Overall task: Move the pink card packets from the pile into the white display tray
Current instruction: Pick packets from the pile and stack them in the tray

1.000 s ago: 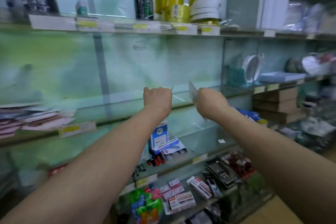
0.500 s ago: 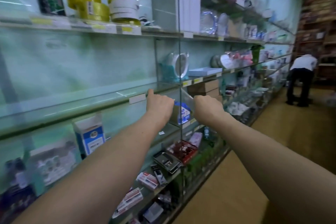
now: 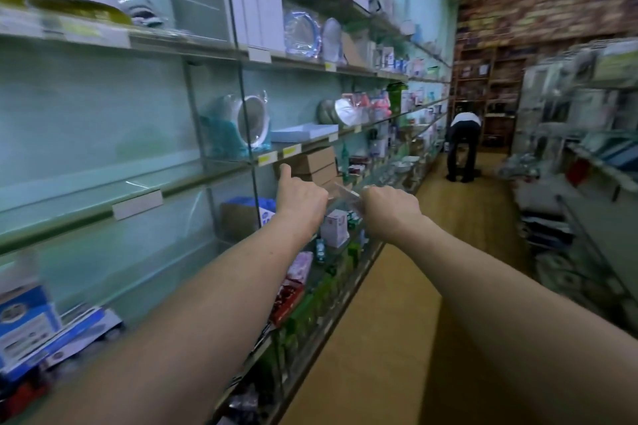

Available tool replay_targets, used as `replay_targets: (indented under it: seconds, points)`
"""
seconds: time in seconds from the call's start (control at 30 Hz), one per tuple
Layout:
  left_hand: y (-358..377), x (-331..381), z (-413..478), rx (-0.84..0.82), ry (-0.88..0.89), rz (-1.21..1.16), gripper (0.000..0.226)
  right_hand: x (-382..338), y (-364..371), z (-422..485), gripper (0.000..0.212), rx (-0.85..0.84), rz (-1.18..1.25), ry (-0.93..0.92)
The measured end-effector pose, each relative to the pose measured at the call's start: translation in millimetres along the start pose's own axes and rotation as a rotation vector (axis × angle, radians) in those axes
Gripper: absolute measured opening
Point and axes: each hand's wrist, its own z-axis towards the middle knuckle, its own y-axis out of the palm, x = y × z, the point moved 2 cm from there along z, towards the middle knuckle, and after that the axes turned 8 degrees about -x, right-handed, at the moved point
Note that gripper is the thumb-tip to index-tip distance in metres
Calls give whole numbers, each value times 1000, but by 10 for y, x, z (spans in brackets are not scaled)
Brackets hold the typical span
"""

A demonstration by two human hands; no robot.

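My left hand and my right hand are stretched out side by side in front of the glass shelves. Their fingers are curled and the left thumb points up. Between them they hold a thin clear plastic piece; its shape is blurred. A flat white tray lies on the glass shelf above and just left of my hands. The pile of pink card packets is out of view.
Glass shelves run along the left, with tape rolls, brown boxes and small packets. A wooden-floored aisle runs ahead. A person bends over at the far end. More racks stand on the right.
The view has swung right along the aisle, and the pink packets on the left shelf have left the frame. Both hands still hold the clear piece between them, now lower relative to the shelves.
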Motion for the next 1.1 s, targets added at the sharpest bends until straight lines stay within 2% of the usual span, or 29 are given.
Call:
replay_targets:
  seconds: [0.33,0.8,1.1]
  points:
    - [242,306,1044,-26,73,-1,17,463,159,940,23,-86,-68,30]
    - [425,371,2248,-92,6,45,17,840,430,2329,14,-30,-24,-21]
    - [440,595,2880,-138,-107,67,20,1224,457,2980,27,-43,-21,-112]
